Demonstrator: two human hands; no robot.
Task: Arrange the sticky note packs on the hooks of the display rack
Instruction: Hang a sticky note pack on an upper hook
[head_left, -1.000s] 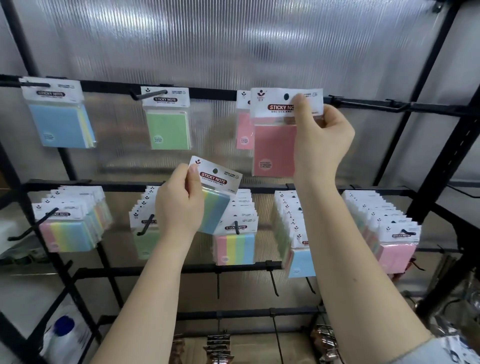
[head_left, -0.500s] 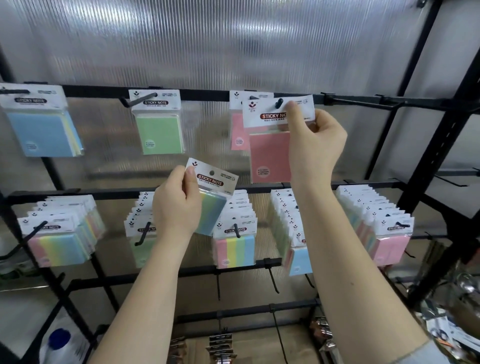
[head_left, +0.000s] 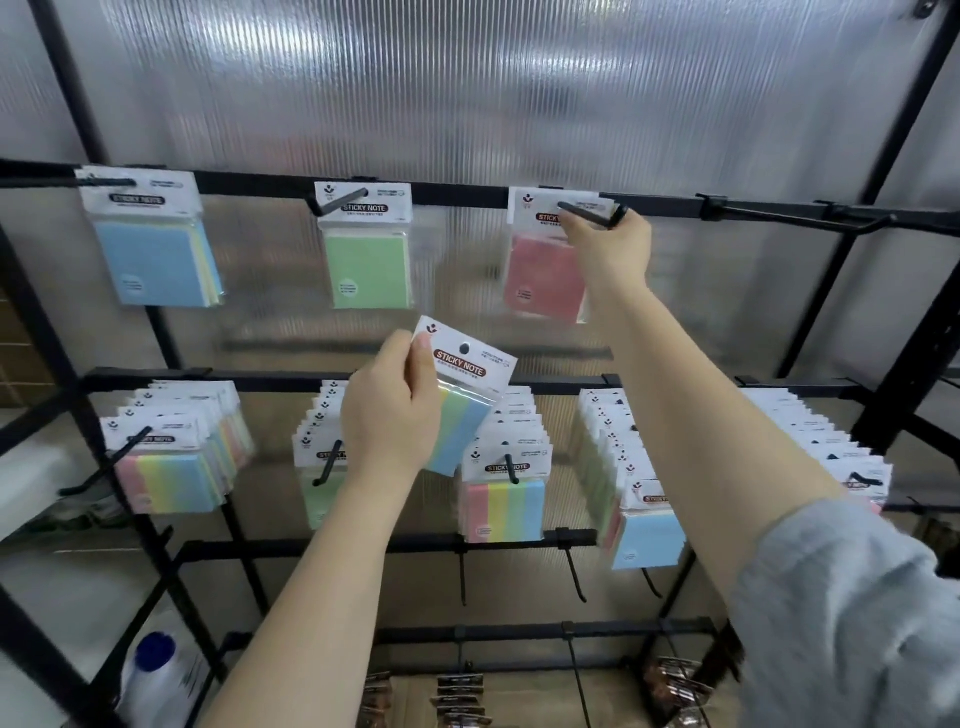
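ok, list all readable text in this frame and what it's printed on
"STICKY NOTE": header of the striped pack held by the left hand.
"STICKY NOTE": header of the green pack on the top rail.
"STICKY NOTE": header of the blue pack, top left, somewhat blurred.
Partly covered "STICKY...": the pink pack at the right hand.
Small print on all headers and the lower-row packs: too blurred to read.

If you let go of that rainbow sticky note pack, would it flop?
The rainbow-striped sticky note pack probably feels light: the left hand holds it by one edge. Its pad looks stiff, while its clear plastic wrapper is likely slippery.
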